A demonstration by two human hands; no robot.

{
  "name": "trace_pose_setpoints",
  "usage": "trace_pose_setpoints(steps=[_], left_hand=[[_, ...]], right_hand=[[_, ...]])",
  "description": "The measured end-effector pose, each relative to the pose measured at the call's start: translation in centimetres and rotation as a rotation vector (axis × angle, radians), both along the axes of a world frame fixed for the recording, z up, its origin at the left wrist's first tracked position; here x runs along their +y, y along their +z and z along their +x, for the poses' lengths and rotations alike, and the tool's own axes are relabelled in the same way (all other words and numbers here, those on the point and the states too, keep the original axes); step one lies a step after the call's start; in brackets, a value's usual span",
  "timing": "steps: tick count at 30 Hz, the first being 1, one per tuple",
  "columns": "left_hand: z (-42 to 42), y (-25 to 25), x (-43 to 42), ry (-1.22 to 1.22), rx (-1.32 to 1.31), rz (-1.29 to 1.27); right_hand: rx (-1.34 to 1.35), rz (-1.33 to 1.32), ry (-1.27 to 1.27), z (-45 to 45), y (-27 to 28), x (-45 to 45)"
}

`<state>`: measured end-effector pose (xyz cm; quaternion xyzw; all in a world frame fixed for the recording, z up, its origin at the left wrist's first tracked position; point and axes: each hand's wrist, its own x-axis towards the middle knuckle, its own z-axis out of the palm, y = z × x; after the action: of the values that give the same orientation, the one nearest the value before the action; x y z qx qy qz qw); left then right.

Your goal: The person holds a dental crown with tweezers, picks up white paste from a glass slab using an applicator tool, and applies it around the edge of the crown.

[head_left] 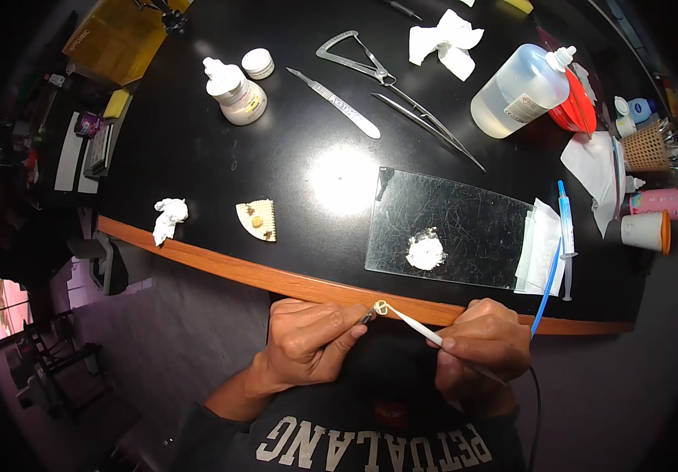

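My left hand (307, 340) is closed in a pinch on a thin metal tool (366, 317). At that tool's tip sits a small, hollow, cream-coloured piece (381, 307), just off the table's wooden edge. My right hand (484, 350) grips a white pen-shaped tool (418, 328) with a narrow tip. This tip meets or nearly meets the small piece; contact cannot be made out. A dark cord (538, 393) hangs below my right hand. Beyond my hands lies a scratched glass plate (473, 204) bearing a white lump or heap (425, 252).
Folded white paper (542, 248) and a blue-tipped syringe (565, 224) lie right of the plate. Farther back are a scalpel (335, 105), a caliper (355, 63), tweezers (433, 130), a squeeze bottle (520, 90) and a smaller bottle (237, 98). A cream wedge (259, 219) and crumpled tissue (170, 217) lie left.
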<state>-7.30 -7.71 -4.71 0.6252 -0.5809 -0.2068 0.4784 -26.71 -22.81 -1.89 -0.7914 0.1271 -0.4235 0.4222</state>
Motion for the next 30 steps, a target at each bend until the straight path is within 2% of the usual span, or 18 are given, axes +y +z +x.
trace_pose_setpoints(steps=[13, 19, 30], left_hand=[[-0.36, -0.50, -0.17, 0.040, 0.030, -0.058], [-0.29, -0.56, -0.15, 0.032, 0.032, -0.054], [-0.24, -0.66, -0.08, 0.023, 0.049, -0.056]], right_hand=[[0.027, -0.002, 0.002, 0.18, 0.26, -0.11], [0.123, -0.132, -0.178, -0.65, -0.02, -0.03], [0.196, -0.225, -0.216, 0.02, -0.35, 0.20]])
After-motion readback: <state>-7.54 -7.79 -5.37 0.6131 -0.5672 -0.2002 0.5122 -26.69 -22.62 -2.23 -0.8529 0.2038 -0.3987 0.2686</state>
